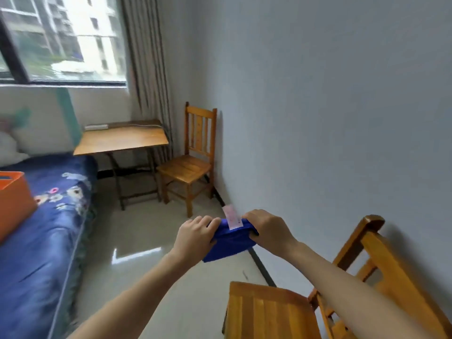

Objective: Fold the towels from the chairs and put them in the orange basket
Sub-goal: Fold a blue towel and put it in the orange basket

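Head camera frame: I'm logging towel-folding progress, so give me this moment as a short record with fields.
towel: blue towel, folded small, held in the air, white tag on top
left hand: grips the towel's left edge
right hand: grips its right edge
orange basket: on the bed, far left, contents hidden
far chair: bare seat
near chair: visible seat bare
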`<state>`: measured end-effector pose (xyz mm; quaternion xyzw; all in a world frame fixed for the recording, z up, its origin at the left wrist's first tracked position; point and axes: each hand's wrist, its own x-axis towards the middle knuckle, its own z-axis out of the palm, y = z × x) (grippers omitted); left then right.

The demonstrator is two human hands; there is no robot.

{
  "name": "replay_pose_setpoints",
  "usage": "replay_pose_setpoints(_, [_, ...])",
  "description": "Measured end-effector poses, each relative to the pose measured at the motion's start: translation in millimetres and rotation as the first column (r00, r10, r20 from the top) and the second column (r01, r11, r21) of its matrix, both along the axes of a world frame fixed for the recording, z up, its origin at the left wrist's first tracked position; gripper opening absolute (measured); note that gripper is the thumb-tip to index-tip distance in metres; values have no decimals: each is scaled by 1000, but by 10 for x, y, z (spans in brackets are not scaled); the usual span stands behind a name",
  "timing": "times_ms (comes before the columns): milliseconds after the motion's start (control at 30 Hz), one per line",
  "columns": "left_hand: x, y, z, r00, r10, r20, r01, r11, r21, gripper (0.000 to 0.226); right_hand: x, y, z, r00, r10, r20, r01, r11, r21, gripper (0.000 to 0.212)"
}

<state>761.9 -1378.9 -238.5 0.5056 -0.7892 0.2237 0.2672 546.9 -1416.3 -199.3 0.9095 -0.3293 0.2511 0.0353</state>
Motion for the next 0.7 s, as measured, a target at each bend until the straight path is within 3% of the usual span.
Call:
replay_pose_setpoints(167, [822,1121,-74,942,336,2,-336,940,62,54,1074,296,-248,934,357,-21,-357,934,11,27])
replay_pose_setpoints(267, [1236,1738,-12,863,505,5,-504,860,76,45,1746,603,-283,872,490,1,-490,872,9,26])
replay_pose_setpoints(333, [1511,2125,27,796,605,5,-603,792,90,53,2200,833,-284,825,565,17,-565,825,-1,26])
replay_pose_setpoints(500, [2164,2801,49,682,731,-27,-724,679,119,75,3140,1270,-191,730,683,-28,-681,723,-116,26])
replay_pose_setpoints(700, [3025,3232,104,610,792,-24,-790,610,57,74,4108,1590,-73,656,751,-79,-750,637,-177,24])
